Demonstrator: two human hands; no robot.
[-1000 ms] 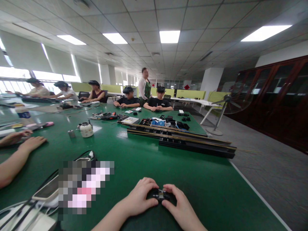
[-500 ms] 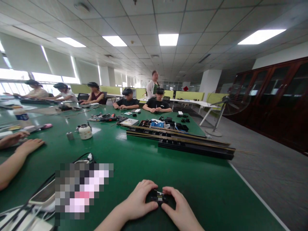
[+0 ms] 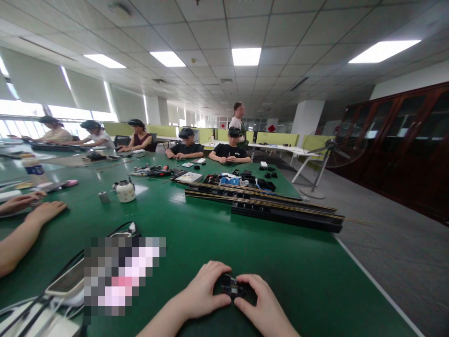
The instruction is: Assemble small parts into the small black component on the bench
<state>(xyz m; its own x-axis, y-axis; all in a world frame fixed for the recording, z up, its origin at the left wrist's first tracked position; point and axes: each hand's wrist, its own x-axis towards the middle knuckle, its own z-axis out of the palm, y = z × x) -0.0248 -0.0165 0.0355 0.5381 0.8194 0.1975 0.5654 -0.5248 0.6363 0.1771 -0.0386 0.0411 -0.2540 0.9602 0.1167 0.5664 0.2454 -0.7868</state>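
I have a green table [image 3: 308, 267] spread before me, with long black rails [image 3: 284, 220] lying beyond my hands. Down front, my left hand [image 3: 204, 289] and right hand [image 3: 262, 299] pinch a small black part [image 3: 232, 289] between thumbs and fingers; whether it touches the tabletop, I can't tell.

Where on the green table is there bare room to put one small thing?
The green table is bare between the left hand and the black rails, and from the right hand to its right edge. It is crowded around the pale-framed device and behind the rails.
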